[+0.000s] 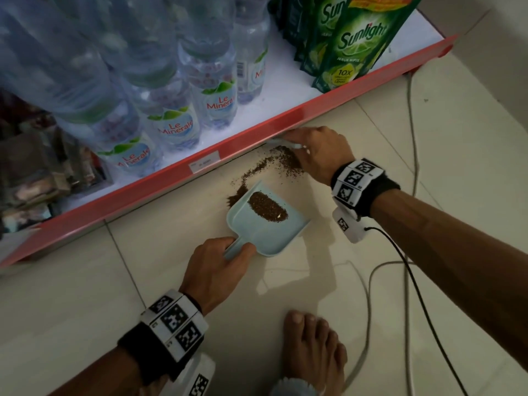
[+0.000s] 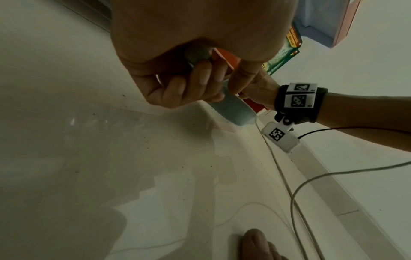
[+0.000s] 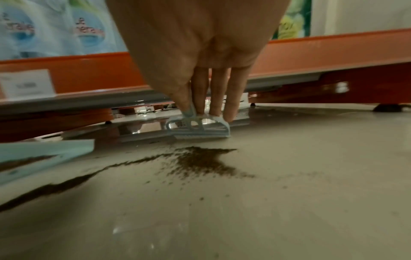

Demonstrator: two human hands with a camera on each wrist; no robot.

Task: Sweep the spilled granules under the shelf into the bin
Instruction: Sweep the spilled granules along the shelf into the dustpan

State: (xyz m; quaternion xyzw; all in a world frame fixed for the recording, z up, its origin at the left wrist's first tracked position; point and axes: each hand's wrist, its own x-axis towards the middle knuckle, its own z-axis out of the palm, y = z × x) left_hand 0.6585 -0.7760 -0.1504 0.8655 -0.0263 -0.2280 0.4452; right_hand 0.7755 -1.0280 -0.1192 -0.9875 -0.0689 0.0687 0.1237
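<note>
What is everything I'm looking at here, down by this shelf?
dustpan: one, pale blue, on the floor, a heap of granules inside
brush: one small, pale blue, at the shelf's lower edge
granules: brown trail on the floor between brush and dustpan
shelf: one, red front edge, white deck
water bottles: several, clear with blue-green labels, on the shelf
soap pouches: several, green, on the shelf's far end
price tag: one, white, on the red edge
cables: pale ones and one black, on the tiles
floor: pale tiles
foot: one bare, near bottom
left hand: grips dustpan handle
right hand: holds brush
</note>
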